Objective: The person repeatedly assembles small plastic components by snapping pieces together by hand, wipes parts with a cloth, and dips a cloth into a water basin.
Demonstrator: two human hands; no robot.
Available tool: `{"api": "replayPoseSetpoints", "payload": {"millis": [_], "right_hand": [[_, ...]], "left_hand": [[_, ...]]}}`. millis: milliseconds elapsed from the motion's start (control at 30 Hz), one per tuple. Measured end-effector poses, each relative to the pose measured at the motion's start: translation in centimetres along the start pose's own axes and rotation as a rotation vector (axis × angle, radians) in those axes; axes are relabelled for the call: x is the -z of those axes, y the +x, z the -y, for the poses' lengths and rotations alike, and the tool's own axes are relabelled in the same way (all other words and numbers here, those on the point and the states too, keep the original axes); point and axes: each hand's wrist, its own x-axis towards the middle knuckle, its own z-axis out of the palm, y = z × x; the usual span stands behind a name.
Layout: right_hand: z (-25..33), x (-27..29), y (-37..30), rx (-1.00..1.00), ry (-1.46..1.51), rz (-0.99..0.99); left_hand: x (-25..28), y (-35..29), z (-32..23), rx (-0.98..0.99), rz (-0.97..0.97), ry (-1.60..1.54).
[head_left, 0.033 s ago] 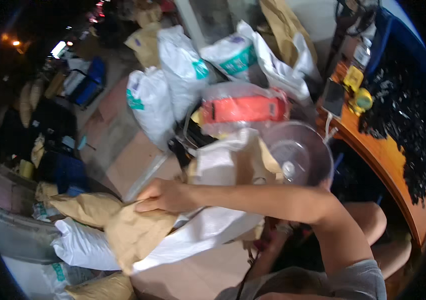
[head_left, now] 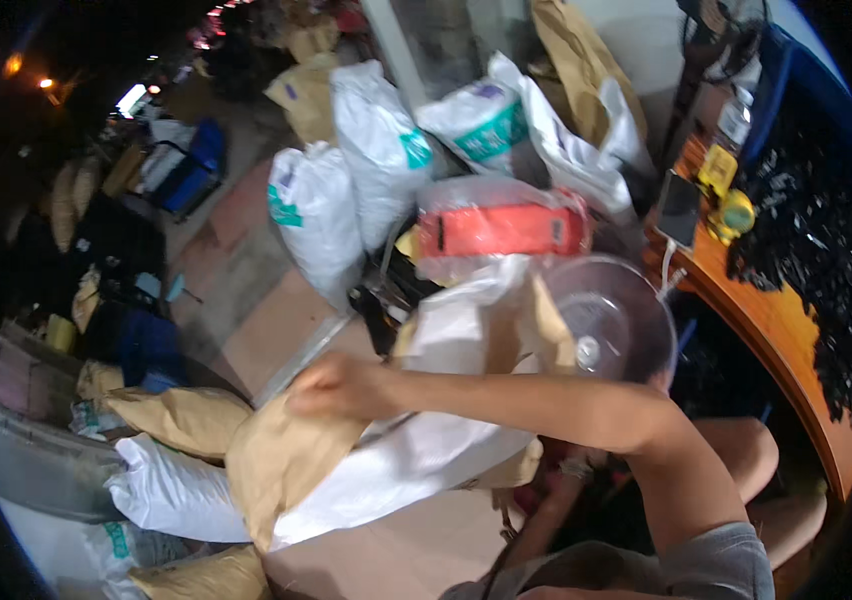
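My right arm reaches across to the left. Its hand, blurred by motion, is closed on the brown paper end of a large sack with white woven sides. The sack lies slanted, its opening gaping toward a clear plastic basin. What is inside the sack cannot be made out. My left forearm, with a bracelet at the wrist, passes beneath the right arm; the left hand's fingers are hidden there. A red item in clear plastic wrap sits just beyond the sack's opening.
Filled white sacks stand upright at the back. Brown and white sacks lie at left beside a grey bin. At right, an orange table bears a phone, a bottle, a yellow tape dispenser and shiny black plastic.
The whole view has shifted slightly, moving the scene right and down. My right hand keeps its hold on the sack's brown end and is raised a little, now more blurred.
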Motion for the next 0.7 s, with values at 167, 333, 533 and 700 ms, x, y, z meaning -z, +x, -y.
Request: {"api": "replayPoseSetpoints", "payload": {"millis": [167, 333, 533, 700], "right_hand": [[-5.6, 11.9, -4.5, 0.172, -0.467, -1.001], [-1.7, 14.3, -0.9, 0.176, -0.938, -1.243], [-0.5, 13.4, -13.4, -0.165, -0.965, -0.817], [-0.9, 7.1, -23.8, -0.793, -0.860, -0.032]], "left_hand": [[-0.6, -2.2, 3.5, 0.046, 0.063, -0.029], [-4.4, 0.9, -0.1, 0.164, 0.043, -0.161], [-8.8, -3.9, -5.8, 0.168, -0.002, 0.009], [-9.4, -5.1, -5.7, 0.262, 0.452, -0.242]]}}
